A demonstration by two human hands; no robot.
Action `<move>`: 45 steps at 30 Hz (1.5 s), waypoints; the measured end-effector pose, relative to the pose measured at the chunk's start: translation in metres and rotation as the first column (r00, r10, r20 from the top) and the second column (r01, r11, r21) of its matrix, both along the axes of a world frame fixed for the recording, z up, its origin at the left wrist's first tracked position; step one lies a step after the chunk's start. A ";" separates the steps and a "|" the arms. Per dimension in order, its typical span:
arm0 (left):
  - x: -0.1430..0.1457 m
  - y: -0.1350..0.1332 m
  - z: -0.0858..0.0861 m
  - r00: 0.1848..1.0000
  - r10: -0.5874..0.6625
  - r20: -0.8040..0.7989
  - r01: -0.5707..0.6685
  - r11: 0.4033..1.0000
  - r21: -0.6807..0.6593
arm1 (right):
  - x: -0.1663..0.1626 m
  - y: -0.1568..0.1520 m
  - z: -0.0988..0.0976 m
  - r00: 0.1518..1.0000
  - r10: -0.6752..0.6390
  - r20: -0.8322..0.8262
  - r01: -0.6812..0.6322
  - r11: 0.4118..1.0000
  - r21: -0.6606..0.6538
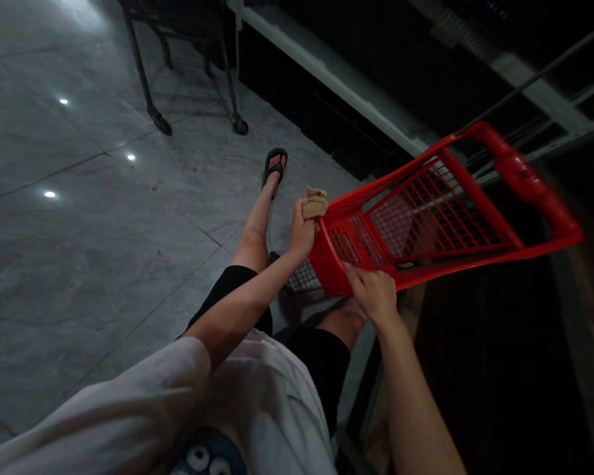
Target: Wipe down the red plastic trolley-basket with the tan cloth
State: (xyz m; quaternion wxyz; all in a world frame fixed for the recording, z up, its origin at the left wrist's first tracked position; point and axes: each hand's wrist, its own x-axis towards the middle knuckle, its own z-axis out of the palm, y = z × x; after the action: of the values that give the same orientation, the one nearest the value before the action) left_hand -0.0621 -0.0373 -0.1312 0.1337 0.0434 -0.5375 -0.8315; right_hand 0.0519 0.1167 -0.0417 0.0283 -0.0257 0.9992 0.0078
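Note:
A red plastic shopping basket (440, 218) with a mesh wall and a thick red handle (525, 178) lies tilted on its side in front of me. My left hand (303, 231) is closed round a crumpled brownish cloth (315, 202) and presses it against the basket's near corner. My right hand (373, 290) grips the basket's lower rim from below, fingers curled over the edge. I sit with my legs stretched out, in black shorts and a white shirt. One foot in a black sandal (274, 165) rests on the floor ahead.
Grey tiled floor (79, 231) spreads to the left, with light spots reflected on it. A dark wheeled metal frame (188, 72) stands at the top. A pale ledge (336, 79) and dark shelving run along the right. A small wire mesh item (304, 277) lies under the basket.

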 end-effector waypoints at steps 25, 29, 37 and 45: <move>-0.028 0.049 0.018 0.873 -0.436 -0.218 0.353 0.874 -0.335 | 0.009 -0.038 0.012 0.981 -0.023 0.193 0.054 0.986 -0.157; -0.079 0.089 0.021 0.803 -0.523 -0.285 0.406 0.831 -0.381 | 0.031 -0.027 0.010 0.983 0.042 0.178 -0.029 0.997 -0.077; -0.009 0.073 0.025 0.734 -0.614 -0.290 0.419 0.746 -0.518 | 0.043 -0.005 0.008 0.988 0.066 0.142 -0.056 0.996 -0.073; 0.069 0.026 0.031 0.714 -0.654 -0.250 0.499 0.726 -0.474 | 0.013 0.033 -0.019 0.986 -0.105 0.129 0.166 0.674 -0.720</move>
State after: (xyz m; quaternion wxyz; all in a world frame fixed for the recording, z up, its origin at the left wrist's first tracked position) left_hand 0.0065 -0.0115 -0.1002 -0.0251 -0.3272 -0.6310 -0.7029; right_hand 0.0646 0.1495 -0.0603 0.0547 0.0388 0.9173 -0.3925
